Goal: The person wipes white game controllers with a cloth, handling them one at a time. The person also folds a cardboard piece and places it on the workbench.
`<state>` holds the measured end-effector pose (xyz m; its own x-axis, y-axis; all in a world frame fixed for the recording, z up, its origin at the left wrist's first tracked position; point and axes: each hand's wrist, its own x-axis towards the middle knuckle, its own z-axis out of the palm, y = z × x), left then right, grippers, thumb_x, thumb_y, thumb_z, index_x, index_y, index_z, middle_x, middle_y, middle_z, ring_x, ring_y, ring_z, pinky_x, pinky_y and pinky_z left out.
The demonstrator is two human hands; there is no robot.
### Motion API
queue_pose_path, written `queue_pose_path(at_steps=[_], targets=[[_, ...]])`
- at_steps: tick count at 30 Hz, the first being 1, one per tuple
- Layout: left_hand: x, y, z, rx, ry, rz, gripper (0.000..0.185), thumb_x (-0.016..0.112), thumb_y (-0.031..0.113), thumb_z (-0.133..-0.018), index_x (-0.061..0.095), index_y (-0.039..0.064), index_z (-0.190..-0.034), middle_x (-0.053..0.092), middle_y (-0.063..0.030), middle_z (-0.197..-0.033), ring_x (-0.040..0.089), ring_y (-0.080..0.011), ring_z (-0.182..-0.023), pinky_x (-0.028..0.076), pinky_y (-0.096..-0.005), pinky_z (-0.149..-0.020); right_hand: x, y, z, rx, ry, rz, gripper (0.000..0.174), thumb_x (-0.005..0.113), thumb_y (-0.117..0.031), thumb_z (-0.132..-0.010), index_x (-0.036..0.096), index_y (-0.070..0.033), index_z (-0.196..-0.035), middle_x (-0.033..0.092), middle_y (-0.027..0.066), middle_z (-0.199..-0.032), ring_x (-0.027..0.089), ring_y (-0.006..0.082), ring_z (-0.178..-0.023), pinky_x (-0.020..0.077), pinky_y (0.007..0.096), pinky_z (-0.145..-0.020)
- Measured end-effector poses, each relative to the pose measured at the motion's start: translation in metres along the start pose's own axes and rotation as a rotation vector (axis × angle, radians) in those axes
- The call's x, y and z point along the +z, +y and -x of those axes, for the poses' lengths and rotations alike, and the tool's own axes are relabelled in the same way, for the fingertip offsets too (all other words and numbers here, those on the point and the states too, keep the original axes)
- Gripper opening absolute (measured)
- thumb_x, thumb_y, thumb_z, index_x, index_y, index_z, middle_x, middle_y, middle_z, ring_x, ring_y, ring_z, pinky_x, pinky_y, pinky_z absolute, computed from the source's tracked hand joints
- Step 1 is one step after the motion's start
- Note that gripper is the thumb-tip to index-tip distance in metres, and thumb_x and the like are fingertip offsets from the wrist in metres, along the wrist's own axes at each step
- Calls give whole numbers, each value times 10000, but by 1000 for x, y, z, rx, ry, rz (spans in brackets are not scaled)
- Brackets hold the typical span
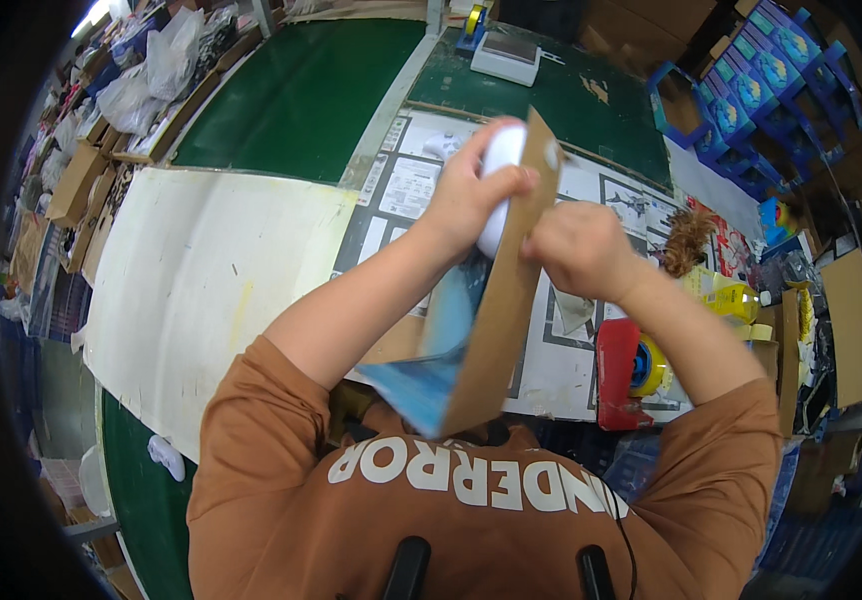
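Note:
My left hand (468,184) grips a smooth white rounded object (504,150) and presses it against the inner side of a cardboard panel (502,315). The panel stands tilted on edge; its outer face is plain brown, and a blue printed flap (419,386) folds out at its lower end. On the panel's plain face, my right hand (584,247) has its fingers curled against the board, blurred. Whatever may be between those fingers is hidden. Near the panel's top a small whitish round spot (551,156) shows on the brown face.
A red tape dispenser (618,375) stands at the table's near right. Brown hair-like fibre (687,241) and a yellow bottle (732,303) lie farther right. A white scale (507,58) is at the back, with stacked blue printed boxes (757,82) at far right. A white item (166,456) rests lower left.

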<state>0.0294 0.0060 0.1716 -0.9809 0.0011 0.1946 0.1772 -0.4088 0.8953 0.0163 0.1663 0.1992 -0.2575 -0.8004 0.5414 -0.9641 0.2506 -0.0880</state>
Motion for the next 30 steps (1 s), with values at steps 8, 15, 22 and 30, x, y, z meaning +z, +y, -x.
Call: queue_pose_path(at_steps=[8, 15, 22, 30], targets=[[30, -25, -29, 486, 251, -490, 597, 686, 211, -630, 439, 119, -1165, 592, -148, -905, 588, -247, -780, 461, -317, -709, 53, 40, 30, 1030, 391, -1104, 302, 432, -265, -903, 493, -49, -699, 413, -23, -495, 366, 80, -414, 281, 220, -404], [61, -52, -78, 512, 381, -740, 625, 678, 272, -622, 432, 146, -1183, 598, -179, -916, 596, -331, -802, 465, -363, -721, 53, 27, 93, 647, 225, -232, 529, 528, -259, -833, 317, -19, -1254, 408, 250, -1181, 505, 351, -1008, 390, 365, -876], [140, -60, -161, 258, 35, -1085, 780, 582, 452, -741, 201, 152, -1353, 430, -276, -1169, 466, -397, -1035, 388, -444, -863, 53, 121, 145, 1530, 289, -743, 363, 459, -292, -885, 472, -2, -1102, 602, 191, -880, 613, 331, -756, 501, 396, -641], [59, -66, 5, 683, -303, -1382, 442, 576, 351, -764, 490, 164, -1155, 522, -106, -1015, 508, -252, -943, 391, -362, -778, 29, 326, 185, 1555, 160, -1055, 382, 492, -232, -858, 422, -66, -1194, 500, 92, -1126, 519, 200, -962, 486, 313, -725]])
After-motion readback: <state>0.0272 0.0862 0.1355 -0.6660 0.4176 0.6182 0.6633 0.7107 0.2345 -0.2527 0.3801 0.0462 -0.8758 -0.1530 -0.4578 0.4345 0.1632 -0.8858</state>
